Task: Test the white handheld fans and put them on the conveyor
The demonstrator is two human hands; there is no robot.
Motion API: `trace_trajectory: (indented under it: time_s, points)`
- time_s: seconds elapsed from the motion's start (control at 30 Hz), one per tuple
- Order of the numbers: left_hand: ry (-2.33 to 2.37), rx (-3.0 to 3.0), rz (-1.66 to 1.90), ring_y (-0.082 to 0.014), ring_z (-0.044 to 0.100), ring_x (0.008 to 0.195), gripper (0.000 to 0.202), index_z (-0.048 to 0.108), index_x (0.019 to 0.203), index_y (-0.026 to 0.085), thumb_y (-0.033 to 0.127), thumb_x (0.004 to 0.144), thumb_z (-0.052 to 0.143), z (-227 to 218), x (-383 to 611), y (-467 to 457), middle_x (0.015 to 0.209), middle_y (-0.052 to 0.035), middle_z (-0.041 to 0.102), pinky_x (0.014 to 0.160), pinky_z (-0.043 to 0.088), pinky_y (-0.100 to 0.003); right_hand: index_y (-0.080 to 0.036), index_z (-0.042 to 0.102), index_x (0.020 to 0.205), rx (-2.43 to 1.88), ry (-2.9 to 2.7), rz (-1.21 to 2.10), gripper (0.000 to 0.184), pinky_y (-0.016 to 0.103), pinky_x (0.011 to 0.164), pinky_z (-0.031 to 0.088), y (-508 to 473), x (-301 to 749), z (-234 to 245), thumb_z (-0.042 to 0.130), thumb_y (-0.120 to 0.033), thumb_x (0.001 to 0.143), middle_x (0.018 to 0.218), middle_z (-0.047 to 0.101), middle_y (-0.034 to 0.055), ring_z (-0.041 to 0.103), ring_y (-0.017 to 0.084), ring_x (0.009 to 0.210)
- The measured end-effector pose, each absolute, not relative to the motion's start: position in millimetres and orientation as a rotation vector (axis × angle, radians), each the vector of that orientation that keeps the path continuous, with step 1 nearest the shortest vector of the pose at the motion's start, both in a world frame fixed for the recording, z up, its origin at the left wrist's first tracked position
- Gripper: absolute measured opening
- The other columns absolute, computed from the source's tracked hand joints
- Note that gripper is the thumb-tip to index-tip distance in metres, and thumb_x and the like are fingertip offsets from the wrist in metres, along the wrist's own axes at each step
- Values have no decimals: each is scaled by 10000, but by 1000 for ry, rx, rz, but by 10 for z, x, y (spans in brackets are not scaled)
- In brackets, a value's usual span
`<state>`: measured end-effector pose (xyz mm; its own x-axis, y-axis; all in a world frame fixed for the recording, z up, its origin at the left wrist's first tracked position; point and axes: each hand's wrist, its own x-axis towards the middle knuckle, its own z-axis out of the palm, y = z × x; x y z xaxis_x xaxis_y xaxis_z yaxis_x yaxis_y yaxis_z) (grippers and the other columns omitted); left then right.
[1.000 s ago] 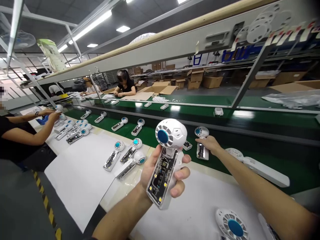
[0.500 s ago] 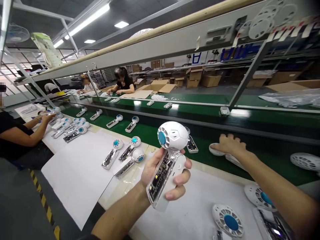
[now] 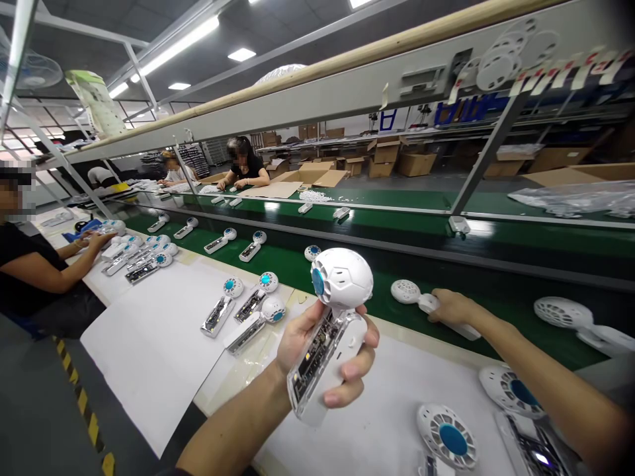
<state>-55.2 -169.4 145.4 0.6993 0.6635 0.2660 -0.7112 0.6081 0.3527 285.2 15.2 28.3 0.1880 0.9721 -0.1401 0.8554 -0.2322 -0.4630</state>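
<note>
The left hand (image 3: 296, 337) is closed around the handle of a ball-headed fan (image 3: 343, 277), which stands tilted above the fingers. To that hand's right, a blue-centred fan (image 3: 446, 437) lies on the tabletop (image 3: 381, 410). Beyond, the right hand (image 3: 456, 309) curls over a grille-faced fan (image 3: 405, 291) (how firmly, I cannot tell) lying on the green belt (image 3: 370, 274).
</note>
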Motion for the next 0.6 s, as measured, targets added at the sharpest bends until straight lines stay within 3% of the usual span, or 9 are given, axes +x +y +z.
trace_trajectory:
  time_s: [0.13, 0.27, 0.33, 0.47, 0.53, 0.6]
  points:
    - [70, 597, 841, -153, 561, 617, 463, 674, 1137, 177, 565, 902, 581, 1422, -580, -1683, 987, -110, 640, 422, 463, -243, -137, 695, 993, -2119, -1620, 805, 275, 375, 793, 526, -11, 2753, 472, 808, -281, 788, 901, 686, 59, 635, 194, 820]
    - [740, 941, 908, -210, 639, 822, 577, 550, 1247, 166, 657, 964, 443, 1068, -684, -1682, 1070, -148, 687, 671, 485, -301, -147, 680, 976, -1891, -1337, 1020, 357, 362, 674, 508, -293, 2602, 829, 791, -421, 775, 906, 714, 144, 641, 246, 776]
    - [1052, 1185, 932, -224, 635, 944, 577, 525, 1206, 175, 685, 939, 483, 789, -720, -1689, 1115, -130, 680, 767, 471, -308, -144, 659, 1005, -1733, -1169, 1163, 409, 324, 641, 526, -440, 2513, 1038, 801, -442, 765, 925, 719, 145, 653, 224, 770]
    - [1356, 1430, 915, -214, 599, 888, 494, 520, 1057, 191, 486, 763, 786, 347, -760, -1744, 1032, -64, 647, 780, 446, -319, -121, 641, 1026, -1365, -898, 1428, 281, 222, 658, 564, -686, 2343, 1413, 727, -306, 833, 1014, 724, 153, 668, 142, 774]
    - [1477, 1518, 897, -229, 570, 881, 350, 534, 982, 199, 427, 809, 735, 267, -795, -1808, 951, -51, 619, 804, 441, -352, -115, 646, 1041, -1229, -802, 1500, 216, 192, 669, 575, -788, 2284, 1565, 656, -234, 860, 1060, 729, 165, 669, 114, 745]
    - [1569, 1630, 896, -265, 543, 988, 241, 548, 916, 204, 409, 863, 664, 275, -854, -1875, 972, -69, 602, 912, 423, -407, -103, 670, 1067, -1134, -654, 1539, 222, 187, 674, 595, -884, 2250, 1699, 618, -205, 876, 1079, 732, 178, 691, 119, 746]
